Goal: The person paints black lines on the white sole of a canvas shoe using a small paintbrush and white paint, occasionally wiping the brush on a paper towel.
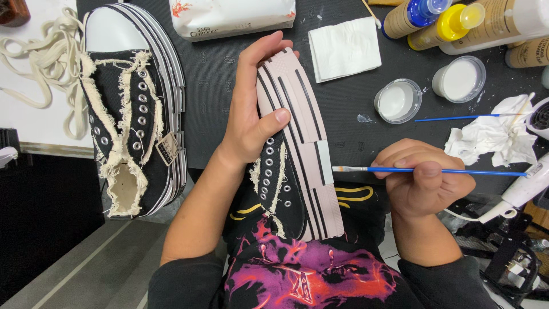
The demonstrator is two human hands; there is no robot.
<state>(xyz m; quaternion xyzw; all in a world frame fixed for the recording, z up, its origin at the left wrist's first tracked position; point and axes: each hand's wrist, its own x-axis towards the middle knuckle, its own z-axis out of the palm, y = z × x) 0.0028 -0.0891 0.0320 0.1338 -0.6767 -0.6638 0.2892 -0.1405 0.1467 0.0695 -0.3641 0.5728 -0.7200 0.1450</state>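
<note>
One head view only. We look steeply down from above our own chest, close in, facing forward over the lap to the dark desk [343,123] edge; forearms enter from below.

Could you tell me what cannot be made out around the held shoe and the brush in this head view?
- Held shoe: the left hand covers much of its upper, and its heel end is lost against the shirt.
- Blue paintbrush: the right hand hides the middle of its handle.
- Paint bottles: cut off by the top edge.
- Hair dryer: cut off by the right edge.
</note>
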